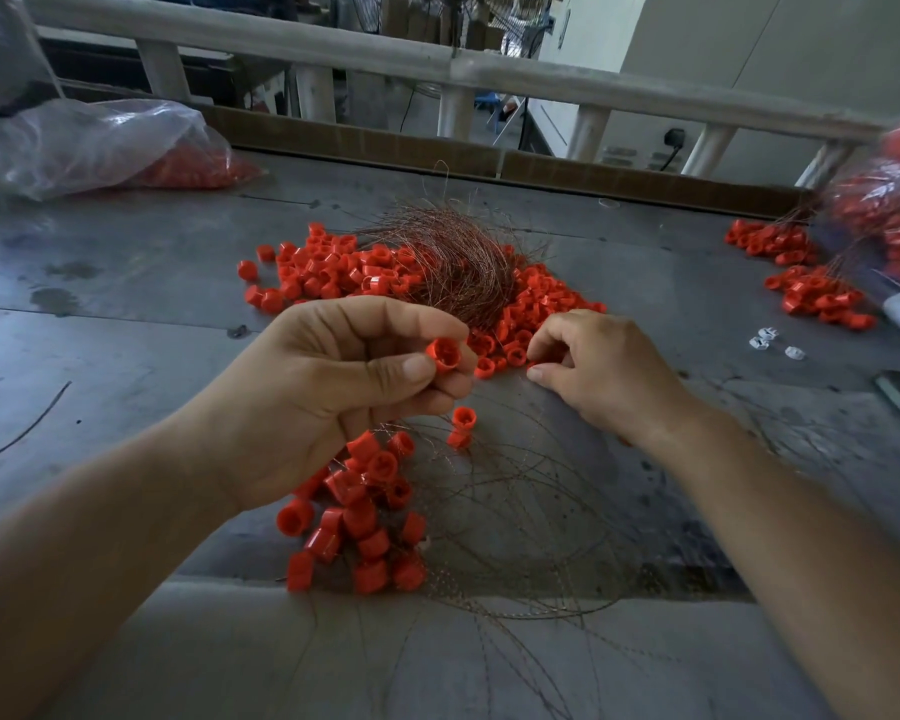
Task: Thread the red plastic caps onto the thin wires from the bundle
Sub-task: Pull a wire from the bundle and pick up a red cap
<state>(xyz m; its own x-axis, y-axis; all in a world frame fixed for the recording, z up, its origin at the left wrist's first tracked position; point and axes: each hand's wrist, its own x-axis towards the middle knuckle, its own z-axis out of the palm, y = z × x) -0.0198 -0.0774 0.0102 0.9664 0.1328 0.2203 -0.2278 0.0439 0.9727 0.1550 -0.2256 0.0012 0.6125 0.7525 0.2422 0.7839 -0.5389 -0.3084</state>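
Observation:
My left hand (333,387) pinches one red cap (442,354) between thumb and fingers, raised above the table. Below it hang and lie several caps threaded on thin wires (365,517), with two more caps (461,426) dangling just under the hand. My right hand (601,368) reaches down to the near edge of the loose cap pile (333,272), fingers curled, fingertips at a cap on the table. I cannot see whether it grips one. The copper wire bundle (458,257) lies on top of the pile behind both hands.
Loose wires (515,537) loop over the grey table near its front edge. A plastic bag of caps (110,148) sits back left. Finished bunches of caps (811,293) and another bag (889,210) lie at the right, by small white pieces (767,339). A railing (437,70) runs behind.

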